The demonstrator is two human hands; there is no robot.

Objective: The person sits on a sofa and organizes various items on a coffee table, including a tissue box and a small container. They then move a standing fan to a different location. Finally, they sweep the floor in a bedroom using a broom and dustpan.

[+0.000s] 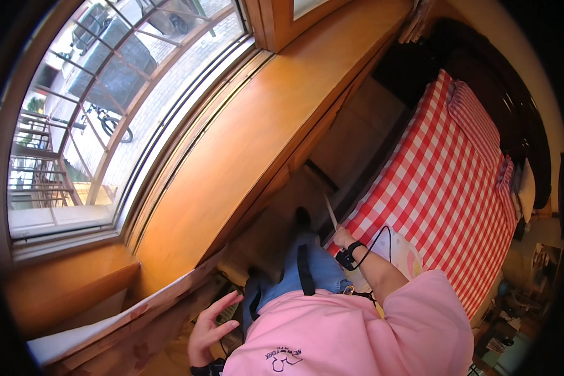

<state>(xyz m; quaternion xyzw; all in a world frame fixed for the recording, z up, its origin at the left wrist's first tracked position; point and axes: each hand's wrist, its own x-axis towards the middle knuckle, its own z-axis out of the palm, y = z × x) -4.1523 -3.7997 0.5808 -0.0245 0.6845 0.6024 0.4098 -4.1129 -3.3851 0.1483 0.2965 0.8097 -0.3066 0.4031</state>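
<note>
My right hand (343,238) is closed around a thin pale handle (330,212) that slants down towards the dim floor beside the bed. A narrow dark bar (320,175) lies on the floor (305,188) near the handle's far end; it looks like a mop or broom head, but the join is too dark to make out. My left hand (214,326) hangs at my side with its fingers apart and holds nothing. A black strap with a small device (345,258) and a cable sits on my right wrist.
To the right stands a bed with a red-and-white checked cover (432,178) and matching pillows (474,122). A wide wooden windowsill (225,155) runs along the left, below a barred window (108,94). A curtain (136,324) hangs at the lower left.
</note>
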